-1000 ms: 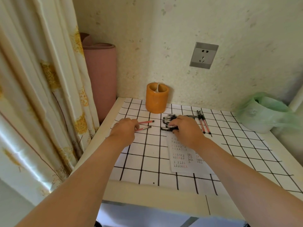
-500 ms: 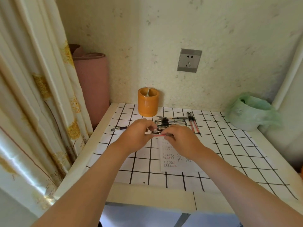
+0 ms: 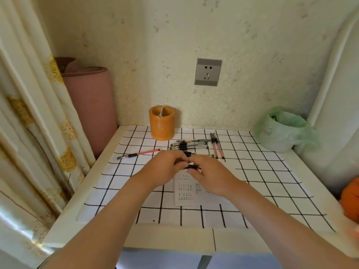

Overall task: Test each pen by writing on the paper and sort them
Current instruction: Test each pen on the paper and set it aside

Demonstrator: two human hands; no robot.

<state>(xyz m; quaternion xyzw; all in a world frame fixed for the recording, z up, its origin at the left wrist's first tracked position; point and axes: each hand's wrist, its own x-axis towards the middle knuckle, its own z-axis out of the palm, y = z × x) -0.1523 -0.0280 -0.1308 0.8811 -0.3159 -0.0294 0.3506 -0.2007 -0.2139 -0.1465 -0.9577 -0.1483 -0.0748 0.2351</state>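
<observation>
The pens (image 3: 191, 146) have clear, glossy plastic barrels with matt black grips; the paper (image 3: 184, 199) is thin and matt. The cover (image 3: 262, 191) looks a smooth, matt sheet. The holder (image 3: 162, 129) is glossy orange plastic, the bag (image 3: 287, 129) thin crinkled green plastic, the curtain (image 3: 29, 133) cloth with a soft sheen, the wall (image 3: 136, 45) rough and matt, the socket (image 3: 208, 72) smooth grey

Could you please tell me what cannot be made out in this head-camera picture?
1. Head view: the pen pinched by the left hand and right hand shows only a dark stub; their fingers hide the rest.
2. Head view: the marks on the paper are too small to read, and the right hand covers part.
3. Head view: the orange object at the right edge is cut off and blurred.
</observation>
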